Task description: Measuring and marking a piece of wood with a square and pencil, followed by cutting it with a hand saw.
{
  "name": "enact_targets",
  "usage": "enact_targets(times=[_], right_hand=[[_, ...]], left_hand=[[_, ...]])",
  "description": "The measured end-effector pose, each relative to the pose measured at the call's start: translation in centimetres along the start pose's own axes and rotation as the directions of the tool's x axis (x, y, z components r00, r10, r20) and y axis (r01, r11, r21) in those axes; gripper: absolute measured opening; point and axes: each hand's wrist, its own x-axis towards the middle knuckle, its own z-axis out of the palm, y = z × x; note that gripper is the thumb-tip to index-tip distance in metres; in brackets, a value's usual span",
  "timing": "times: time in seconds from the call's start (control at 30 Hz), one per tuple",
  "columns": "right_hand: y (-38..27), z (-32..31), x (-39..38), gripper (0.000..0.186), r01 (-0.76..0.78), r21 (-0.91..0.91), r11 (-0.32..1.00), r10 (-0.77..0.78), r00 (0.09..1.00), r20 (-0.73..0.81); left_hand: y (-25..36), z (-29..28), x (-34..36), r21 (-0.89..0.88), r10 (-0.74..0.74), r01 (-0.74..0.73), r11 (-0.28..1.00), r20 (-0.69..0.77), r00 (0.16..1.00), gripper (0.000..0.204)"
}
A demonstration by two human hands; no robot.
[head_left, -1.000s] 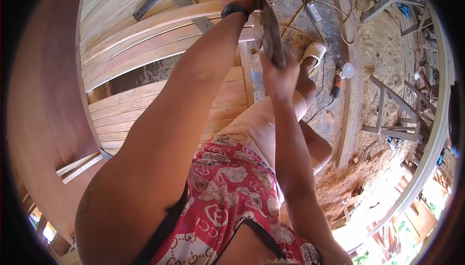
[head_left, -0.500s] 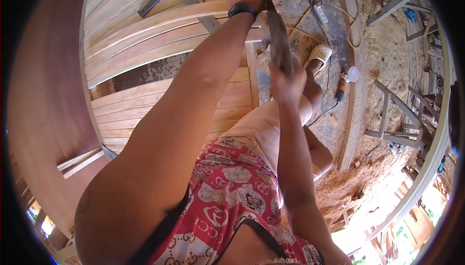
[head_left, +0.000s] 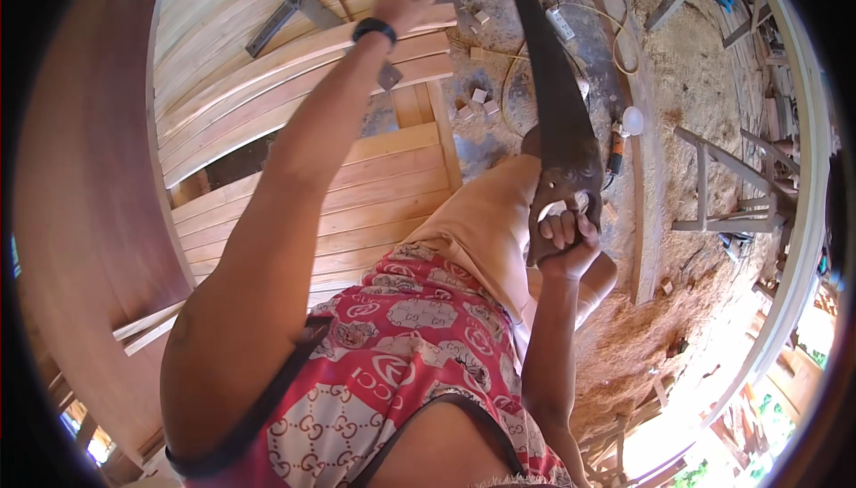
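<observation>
My right hand is closed round the handle of a handsaw. The dark, tapering blade points up and away over the floor, apart from the boards. Farther left, my left hand, with a black band on its wrist, is over the right end of a long narrow wooden board. Its fingers are loosely bent and apart, holding nothing I can see; whether they touch the board I cannot tell. An L-shaped try square lies on the planks, one arm passing beneath that board.
Pale planks form a slatted surface with a gap. A large brown panel stands left. Small wood blocks, a power strip, a cable and an orange-and-black tool lie on the floor. Wooden trestles stand right.
The saw has come away from the board's end toward my body, its flat side now showing. My left hand has shifted left and its fingers have loosened. The view has turned slightly.
</observation>
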Motion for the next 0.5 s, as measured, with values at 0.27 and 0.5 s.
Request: enact_targets(times=[0.27,0.5], right_hand=[[3.7,-9.3,-2.3,0.017,-0.004,0.435,0.901,-0.127,0.954,0.273],[3.2,-11.6,-2.0,0.014,0.061,0.520,0.852,-0.193,0.960,0.204]], left_hand=[[-12.4,-15.2,-6.1,0.506,0.032,-0.219,0.834,0.352,0.936,0.064],[-14.6,-17.0,-10.1,0.590,0.115,-0.320,0.741,0.358,0.926,0.054]])
